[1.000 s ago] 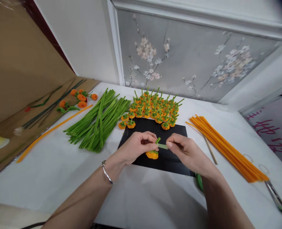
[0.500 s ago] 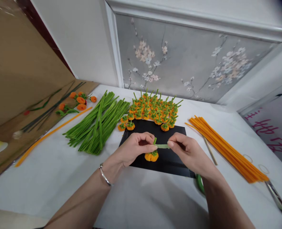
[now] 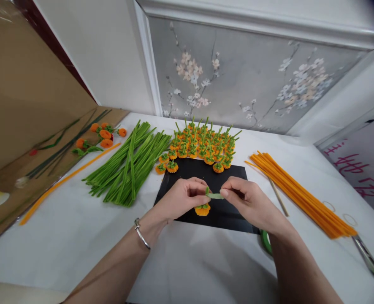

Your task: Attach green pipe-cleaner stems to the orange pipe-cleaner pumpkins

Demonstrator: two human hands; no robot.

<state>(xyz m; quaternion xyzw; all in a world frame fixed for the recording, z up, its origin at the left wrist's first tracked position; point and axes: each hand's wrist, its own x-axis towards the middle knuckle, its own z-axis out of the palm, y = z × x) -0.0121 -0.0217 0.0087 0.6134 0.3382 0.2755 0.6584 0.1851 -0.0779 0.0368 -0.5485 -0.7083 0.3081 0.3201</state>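
Observation:
Over a black board (image 3: 202, 169), my left hand (image 3: 184, 195) pinches the green stem of a small orange pipe-cleaner pumpkin (image 3: 202, 210), which hangs below the fingers. A short strip of pale green floral tape (image 3: 216, 196) stretches from that stem to my right hand (image 3: 244, 198), whose thumb and forefinger grip its other end. The strip lies almost level, and the stem tip pokes up beside it. Part of the pumpkin's green top is hidden by my left fingers.
Finished orange pumpkins (image 3: 202, 143) crowd the table behind the board. Green pipe cleaners (image 3: 128, 169) lie left, orange ones (image 3: 301, 194) right, near scissors (image 3: 369, 257). A green tape roll (image 3: 264, 241) sits by my right forearm. Orange flowers (image 3: 105, 134) rest on cardboard at far left.
My left hand has shifted slightly right, with the pumpkin a little lower in view. The visible tape between the hands is shorter. The camera view has moved slightly.

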